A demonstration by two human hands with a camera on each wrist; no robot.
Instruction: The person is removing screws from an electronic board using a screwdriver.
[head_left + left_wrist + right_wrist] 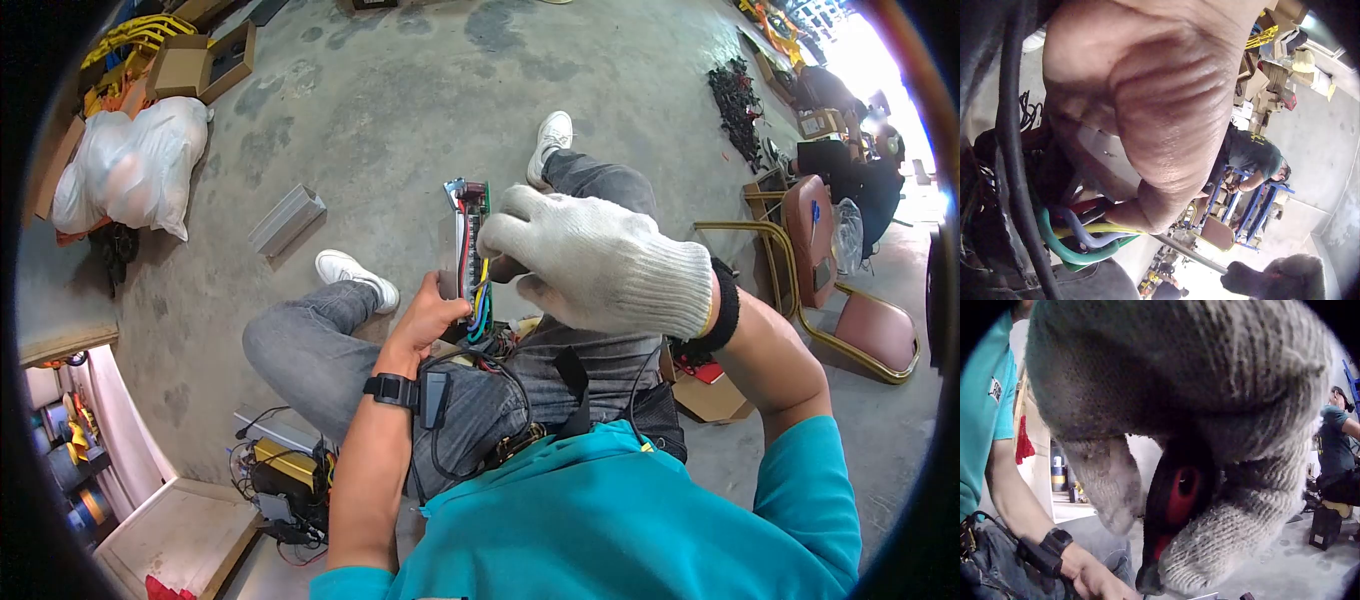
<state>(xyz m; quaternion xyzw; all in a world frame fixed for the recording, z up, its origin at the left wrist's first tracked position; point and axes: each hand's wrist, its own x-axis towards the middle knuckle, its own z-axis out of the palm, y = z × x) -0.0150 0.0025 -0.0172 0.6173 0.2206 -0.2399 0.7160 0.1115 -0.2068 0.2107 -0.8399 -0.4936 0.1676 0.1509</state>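
My bare left hand (425, 318) grips the lower end of a narrow electronic unit (450, 245) with a metal side and a row of parts along its board. Thick yellow, blue and green wires (1085, 255) come out near the left thumb. Above the unit, my right hand (610, 265) wears a white knitted glove and holds a screwdriver with a black and red handle (1184, 495). In the left wrist view its metal shaft (1188, 251) points toward the wires by the left thumb. The glove covers much of the handle, and the tip is hidden.
A grey metal housing (287, 221) lies on the floor ahead to the left. White bags (135, 165) and cardboard boxes stand at the far left. To the right is a chair (870, 330). Another person (1338, 447) is beyond the right hand.
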